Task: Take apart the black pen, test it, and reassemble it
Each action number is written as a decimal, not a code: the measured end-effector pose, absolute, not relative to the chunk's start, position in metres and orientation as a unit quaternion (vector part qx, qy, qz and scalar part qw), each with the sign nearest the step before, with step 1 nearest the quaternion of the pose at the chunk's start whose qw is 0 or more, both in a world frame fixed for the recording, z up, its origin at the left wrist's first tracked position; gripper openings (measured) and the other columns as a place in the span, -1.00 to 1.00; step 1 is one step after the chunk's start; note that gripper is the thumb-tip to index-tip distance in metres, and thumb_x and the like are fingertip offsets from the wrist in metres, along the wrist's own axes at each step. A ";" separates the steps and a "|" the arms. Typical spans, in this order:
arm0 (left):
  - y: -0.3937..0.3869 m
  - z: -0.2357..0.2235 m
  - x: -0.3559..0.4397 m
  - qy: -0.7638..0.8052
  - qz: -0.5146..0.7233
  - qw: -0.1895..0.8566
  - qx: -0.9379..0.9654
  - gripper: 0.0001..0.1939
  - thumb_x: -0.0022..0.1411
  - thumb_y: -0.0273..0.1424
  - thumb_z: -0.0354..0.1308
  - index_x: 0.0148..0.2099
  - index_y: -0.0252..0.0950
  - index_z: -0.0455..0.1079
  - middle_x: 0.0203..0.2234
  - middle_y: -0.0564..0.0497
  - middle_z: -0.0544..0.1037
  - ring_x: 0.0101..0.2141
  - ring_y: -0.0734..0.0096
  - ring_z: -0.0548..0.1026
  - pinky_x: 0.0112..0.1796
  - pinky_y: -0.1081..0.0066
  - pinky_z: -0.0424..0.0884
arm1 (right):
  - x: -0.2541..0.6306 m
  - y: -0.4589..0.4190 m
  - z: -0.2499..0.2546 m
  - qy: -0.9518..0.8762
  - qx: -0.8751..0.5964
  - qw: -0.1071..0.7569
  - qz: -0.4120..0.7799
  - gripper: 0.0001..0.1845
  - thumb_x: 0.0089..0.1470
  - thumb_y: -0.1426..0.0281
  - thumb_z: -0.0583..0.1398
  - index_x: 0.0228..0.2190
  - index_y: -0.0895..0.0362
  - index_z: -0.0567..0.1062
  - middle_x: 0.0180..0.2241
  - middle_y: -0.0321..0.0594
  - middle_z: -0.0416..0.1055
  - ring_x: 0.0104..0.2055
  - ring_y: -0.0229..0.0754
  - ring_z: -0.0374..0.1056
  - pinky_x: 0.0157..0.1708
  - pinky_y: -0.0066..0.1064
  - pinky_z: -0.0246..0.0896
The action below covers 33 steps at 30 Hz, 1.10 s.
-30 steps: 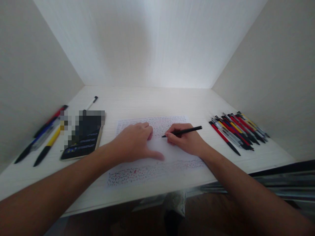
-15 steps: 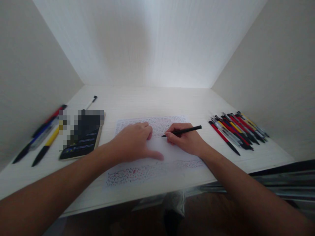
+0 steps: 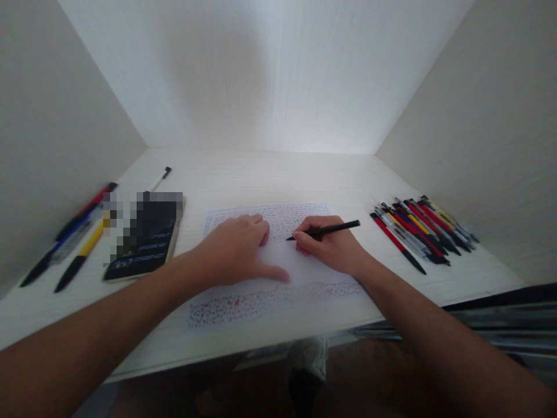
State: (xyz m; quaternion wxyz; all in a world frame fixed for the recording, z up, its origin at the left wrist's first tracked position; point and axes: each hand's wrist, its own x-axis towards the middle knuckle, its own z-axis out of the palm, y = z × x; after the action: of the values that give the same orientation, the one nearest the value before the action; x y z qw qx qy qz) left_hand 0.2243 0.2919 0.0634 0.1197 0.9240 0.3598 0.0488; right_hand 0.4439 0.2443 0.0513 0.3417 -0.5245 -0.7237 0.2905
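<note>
A sheet of paper (image 3: pixel 243 305) covered with small red and dark marks lies in the middle of the white desk (image 3: pixel 270 174). My left hand (image 3: pixel 237 249) rests flat on the sheet, fingers stretched forward and thumb spread to the right. My right hand (image 3: pixel 333 247) is closed on a black pen (image 3: pixel 335 229), whose tip touches the paper just right of my left fingertips. The pen's back end points right and away from me.
Several red, yellow, blue and black pens (image 3: pixel 418 229) lie in a row at the right. More pens (image 3: pixel 72 238) lie at the left beside a dark phone-like slab (image 3: pixel 145 244). One white pen (image 3: pixel 160 179) lies further back. Walls enclose three sides.
Both hands stay almost where they were. The pen's back end has risen slightly, and the view has shifted a little.
</note>
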 end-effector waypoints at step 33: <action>0.287 0.070 0.224 0.356 0.051 0.124 0.925 -0.33 -0.14 0.29 0.15 -0.36 -0.24 0.29 -0.37 -0.06 0.44 -0.39 0.23 0.35 -0.41 0.31 0.14 | 0.445 0.243 0.050 -0.733 -0.529 0.339 0.261 -0.83 0.09 0.39 0.15 -0.48 0.15 0.50 -0.52 -0.27 0.43 -0.47 -0.29 0.25 -0.47 -0.41 0.09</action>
State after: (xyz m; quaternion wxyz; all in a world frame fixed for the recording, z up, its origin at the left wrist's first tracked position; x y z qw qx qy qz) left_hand 0.2238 0.2874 0.0698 0.1245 0.9249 0.3556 0.0514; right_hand 0.4454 0.2435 0.0499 0.3393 -0.5287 -0.7328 0.2614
